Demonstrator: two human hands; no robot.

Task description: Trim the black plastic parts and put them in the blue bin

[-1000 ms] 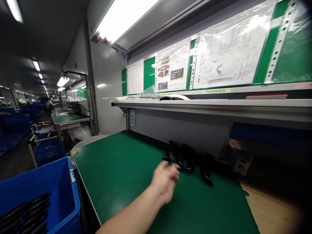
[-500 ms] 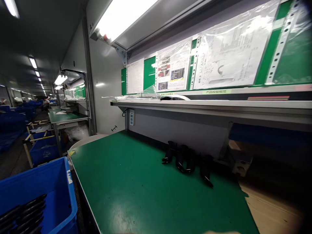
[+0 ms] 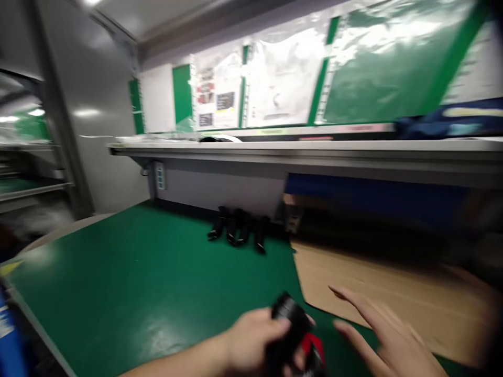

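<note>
Head view: left hand [image 3: 252,337], lower centre, holds black part [image 3: 290,317]
Right hand [image 3: 393,337]: lower right, fingers spread
Grip: best firm

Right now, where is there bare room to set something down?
Widest bare patch: the green tabletop, from its left edge to the black parts and left hand. Crowded: around those parts, and front right, where that hand holds a black object.
</note>
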